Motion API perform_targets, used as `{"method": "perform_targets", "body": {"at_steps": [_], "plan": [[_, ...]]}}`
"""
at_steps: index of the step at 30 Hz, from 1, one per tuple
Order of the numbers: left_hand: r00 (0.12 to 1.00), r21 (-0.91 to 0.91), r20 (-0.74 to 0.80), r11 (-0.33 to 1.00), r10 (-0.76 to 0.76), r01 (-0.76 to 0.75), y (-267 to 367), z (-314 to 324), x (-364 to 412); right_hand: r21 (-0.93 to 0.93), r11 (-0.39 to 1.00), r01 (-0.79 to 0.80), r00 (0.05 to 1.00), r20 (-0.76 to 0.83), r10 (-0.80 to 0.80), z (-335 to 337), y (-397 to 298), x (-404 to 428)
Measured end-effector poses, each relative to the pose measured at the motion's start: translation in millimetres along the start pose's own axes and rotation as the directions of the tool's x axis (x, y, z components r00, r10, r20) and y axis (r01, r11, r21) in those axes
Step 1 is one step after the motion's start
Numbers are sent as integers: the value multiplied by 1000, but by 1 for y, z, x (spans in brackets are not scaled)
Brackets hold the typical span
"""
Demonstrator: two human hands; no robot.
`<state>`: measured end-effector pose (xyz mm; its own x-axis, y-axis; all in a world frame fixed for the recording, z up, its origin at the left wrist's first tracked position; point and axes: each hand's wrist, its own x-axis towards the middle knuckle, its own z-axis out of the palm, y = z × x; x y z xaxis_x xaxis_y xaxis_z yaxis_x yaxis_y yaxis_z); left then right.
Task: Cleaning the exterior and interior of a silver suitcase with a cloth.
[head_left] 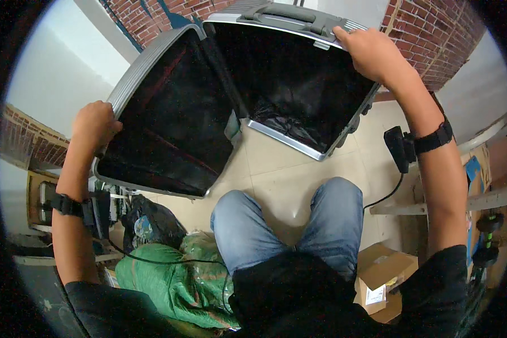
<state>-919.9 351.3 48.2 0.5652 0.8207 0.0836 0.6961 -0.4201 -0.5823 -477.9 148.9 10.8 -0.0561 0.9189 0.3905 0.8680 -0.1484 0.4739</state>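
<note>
A hard-shell suitcase (317,150) with silver-grey rims hangs spread apart in front of me, its two halves meeting at a dark lining hinge. My left hand (94,122) grips the outer rim of the left shell (137,78). On the right shell, my right hand (372,53) clasps the top rim beside the grey carry handle (283,14). Black fabric lining (287,76) shows inside both halves. The wheels along the right shell's lower side are partly in view. Both thumbs face me; the other fingers are largely hidden behind the shells.
Cream floor tiles (274,173) lie below. Green woven sacks (156,274) and a black plastic bag (152,222) sit at my left, an opened cardboard box (384,270) at my right. Brick-patterned wall (431,38) stands ahead. Cables run from straps on both forearms.
</note>
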Motion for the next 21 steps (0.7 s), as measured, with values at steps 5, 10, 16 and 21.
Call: {"method": "perform_targets", "body": {"at_steps": [5, 10, 16, 21], "plan": [[999, -27, 43, 1000, 8, -7, 11, -13, -8, 28, 999, -46, 997, 69, 44, 2, -9, 5], [1000, -59, 1, 998, -2, 2, 10, -10, -10, 79, 992, -95, 980, 183, 79, -4, -13, 11], [937, -720, -324, 677, -130, -155, 142, -50, -50, 415, 902, -117, 929, -276, 247, 4, -73, -36], [868, -490, 255, -717, 426, 496, 268, -34, -53, 998, -35, 61, 962, -50, 270, 4, -214, -104]]}}
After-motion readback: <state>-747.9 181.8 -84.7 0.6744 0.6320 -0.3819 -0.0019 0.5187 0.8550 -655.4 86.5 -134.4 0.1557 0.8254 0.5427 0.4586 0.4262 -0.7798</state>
